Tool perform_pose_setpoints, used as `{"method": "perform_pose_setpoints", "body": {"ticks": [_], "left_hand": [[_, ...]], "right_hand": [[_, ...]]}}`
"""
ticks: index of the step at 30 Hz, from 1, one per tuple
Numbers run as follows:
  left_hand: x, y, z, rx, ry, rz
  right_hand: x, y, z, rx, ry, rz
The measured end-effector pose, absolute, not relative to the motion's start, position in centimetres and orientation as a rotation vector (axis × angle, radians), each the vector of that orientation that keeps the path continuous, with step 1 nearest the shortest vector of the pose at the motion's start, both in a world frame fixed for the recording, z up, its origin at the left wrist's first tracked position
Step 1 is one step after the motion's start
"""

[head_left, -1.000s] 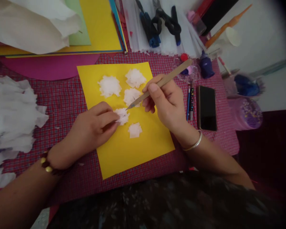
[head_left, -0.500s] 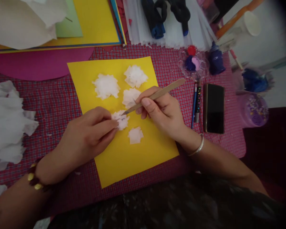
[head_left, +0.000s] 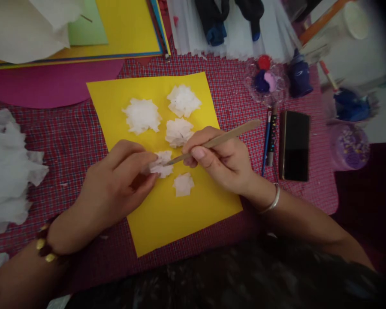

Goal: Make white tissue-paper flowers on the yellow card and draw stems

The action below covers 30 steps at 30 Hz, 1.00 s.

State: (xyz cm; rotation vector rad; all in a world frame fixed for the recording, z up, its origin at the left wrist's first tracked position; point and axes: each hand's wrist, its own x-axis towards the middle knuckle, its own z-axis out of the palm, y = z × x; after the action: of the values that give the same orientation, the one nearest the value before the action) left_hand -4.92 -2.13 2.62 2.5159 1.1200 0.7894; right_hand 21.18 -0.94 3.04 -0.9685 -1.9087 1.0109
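A yellow sheet (head_left: pixel 186 223) lies on the checked cloth, bearing several white paper ruffles. My left hand (head_left: pixel 119 178) pinches the left edge of a small white paper ruffle (head_left: pixel 163 170) near the sheet's middle. In my right hand (head_left: pixel 218 159) is a flat wooden stick (head_left: pixel 233 132), its pointed tip against that same ruffle. Just above sits another white ruffle (head_left: pixel 178 131), close to my right fingertips. A smaller white paper piece (head_left: pixel 183 184) lies below. Two larger ruffles (head_left: pixel 143 115) (head_left: pixel 183 101) are at the top of the sheet.
Piled white paper (head_left: pixel 6 167) is at the left, coloured sheets (head_left: pixel 128 30) at the upper left. On the right are a black phone (head_left: pixel 295 146), thin brushes (head_left: pixel 267 137), a clear paint palette (head_left: pixel 266 81), a purple bottle (head_left: pixel 300 77) and a purple cup (head_left: pixel 350 146).
The stick has tilted flatter, and its tip has moved slightly down on the small ruffle. My left fingers have parted a little at its edge. The view has shifted slightly.
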Motion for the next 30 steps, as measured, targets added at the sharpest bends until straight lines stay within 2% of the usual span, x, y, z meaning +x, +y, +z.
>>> {"method": "perform_pose_setpoints", "body": {"ticks": [7,24,30], "left_hand": [[-5.1,-2.1,2.3,2.520,1.030,0.780],[-4.7,-2.0,2.4,2.447,1.160,0.733],[-5.1,-2.5,4.6,2.271,1.174,0.769]], "right_hand": [[21.1,-1.1,3.4,-1.031,-1.777,0.911],[21.4,-1.0,3.2,-0.940,-2.023,0.851],[21.0,-0.8,3.2,-0.898,-1.929,0.856]]}}
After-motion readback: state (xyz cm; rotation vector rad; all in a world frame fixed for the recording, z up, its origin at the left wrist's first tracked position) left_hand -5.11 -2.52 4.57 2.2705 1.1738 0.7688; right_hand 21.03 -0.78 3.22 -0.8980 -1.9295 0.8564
